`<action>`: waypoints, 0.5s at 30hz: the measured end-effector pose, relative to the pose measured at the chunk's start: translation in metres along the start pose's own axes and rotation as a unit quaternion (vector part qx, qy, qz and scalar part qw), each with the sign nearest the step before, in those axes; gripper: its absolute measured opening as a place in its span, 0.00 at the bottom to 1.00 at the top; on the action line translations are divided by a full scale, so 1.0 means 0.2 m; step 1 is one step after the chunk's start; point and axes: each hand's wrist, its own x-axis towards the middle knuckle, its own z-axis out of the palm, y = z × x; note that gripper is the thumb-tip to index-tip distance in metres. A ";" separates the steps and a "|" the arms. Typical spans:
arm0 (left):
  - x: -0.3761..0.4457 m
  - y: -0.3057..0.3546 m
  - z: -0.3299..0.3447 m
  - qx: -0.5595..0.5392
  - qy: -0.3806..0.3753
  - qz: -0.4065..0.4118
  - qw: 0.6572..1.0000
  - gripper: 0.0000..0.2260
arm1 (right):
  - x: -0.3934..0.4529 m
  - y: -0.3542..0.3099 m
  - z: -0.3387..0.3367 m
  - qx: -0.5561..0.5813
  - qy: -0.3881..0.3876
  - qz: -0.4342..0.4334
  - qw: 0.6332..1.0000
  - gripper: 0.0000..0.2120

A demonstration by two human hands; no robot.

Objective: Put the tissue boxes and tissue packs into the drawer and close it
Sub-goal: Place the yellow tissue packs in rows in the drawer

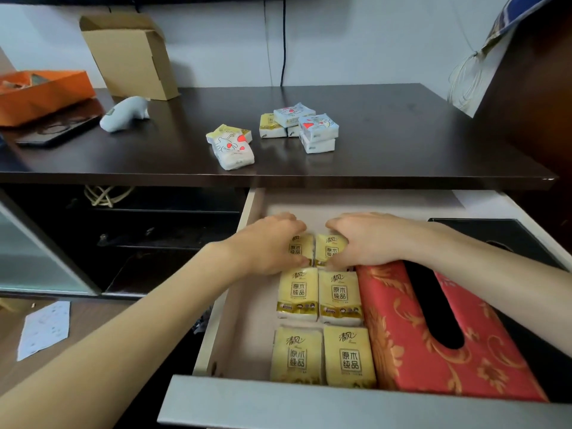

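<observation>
The drawer [235, 323] stands pulled open below the dark tabletop. Inside it, several yellow tissue packs [318, 295] lie in two columns beside a red patterned tissue box [402, 329]; a black tissue box [495, 233] sits at the far right. My left hand [269, 243] grips one yellow pack [301, 247] in the back row, and my right hand [368, 239] grips the yellow pack [331, 249] next to it. On the tabletop lie two loose packs [232, 147] and a small heap of blue and yellow packs [300, 126].
The dark tabletop [402, 134] also carries an open cardboard box [130, 54], an orange box [40, 94], a pale soft toy [127, 113] and a dark tablet [55, 128]. Open shelves [139, 236] lie left of the drawer. A paper sheet [43, 329] lies low left.
</observation>
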 end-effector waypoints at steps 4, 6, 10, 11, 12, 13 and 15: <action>0.03 0.00 0.08 0.049 -0.035 -0.014 0.998 0.15 | 0.02 -0.01 0.00 -0.021 -0.018 0.018 0.999 0.24; 0.02 0.00 0.08 0.044 -0.038 -0.002 0.998 0.17 | 0.02 -0.02 0.00 -0.015 -0.021 0.017 1.000 0.27; -0.01 -0.01 0.05 0.018 -0.053 0.015 0.998 0.19 | -0.01 0.00 -0.01 0.017 -0.016 0.010 1.000 0.35; -0.02 -0.01 0.05 0.022 -0.051 0.015 0.998 0.19 | -0.01 0.00 -0.01 0.025 -0.010 0.008 1.000 0.35; -0.02 -0.01 0.05 0.024 -0.048 0.014 0.998 0.20 | -0.01 0.00 -0.01 0.029 -0.004 0.006 1.000 0.33; -0.02 -0.01 0.05 0.024 -0.044 0.012 0.999 0.20 | -0.01 0.00 0.00 0.030 0.003 0.003 1.000 0.32; -0.03 0.00 0.04 0.021 -0.034 0.014 0.999 0.21 | -0.01 0.01 0.01 0.032 0.014 -0.003 0.999 0.29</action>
